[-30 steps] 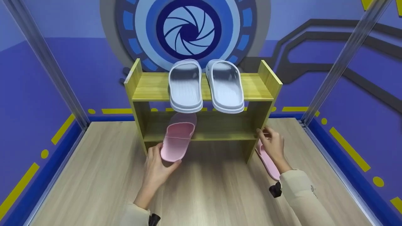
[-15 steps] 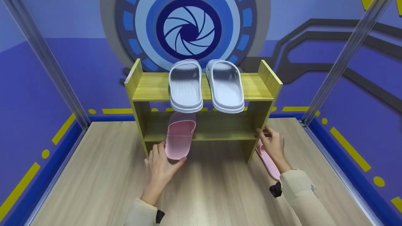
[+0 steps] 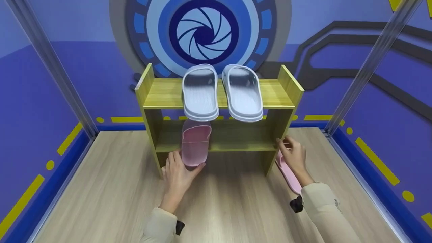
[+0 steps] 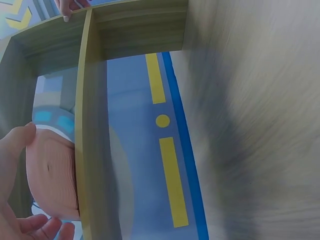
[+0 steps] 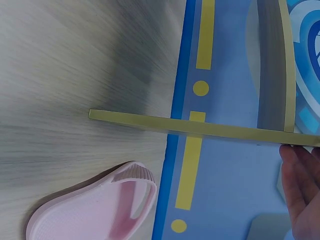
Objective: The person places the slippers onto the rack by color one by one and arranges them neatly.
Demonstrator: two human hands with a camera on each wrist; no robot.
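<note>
My left hand (image 3: pixel 180 175) grips a pink slipper (image 3: pixel 194 153) by its heel end, thumb on one side and fingers on the other. The slipper's toe reaches into the middle level of a wooden shoe rack (image 3: pixel 246 148), under the top shelf. In the left wrist view, the slipper's ribbed pink sole (image 4: pixel 52 172) shows beside the shelf board. At the rack's right side panel, my right hand (image 3: pixel 293 155) pinches the front edge. A second pink slipper (image 5: pixel 95 210) lies on the floor outside that panel, partly behind the right hand in the head view.
Two light grey-blue clogs (image 3: pixel 200 94) stand side by side on the top shelf, their heels overhanging its front edge. Behind the rack rises a blue and purple patterned wall (image 3: pixel 81 81). Metal posts (image 3: pixel 368 71) stand at both back corners of the wood-grain surface (image 3: pixel 219 209).
My left hand has moved forward and slightly right, pushing the pink slipper deeper into the middle level and turning it straighter. My right hand has stayed at the rack's side panel.
</note>
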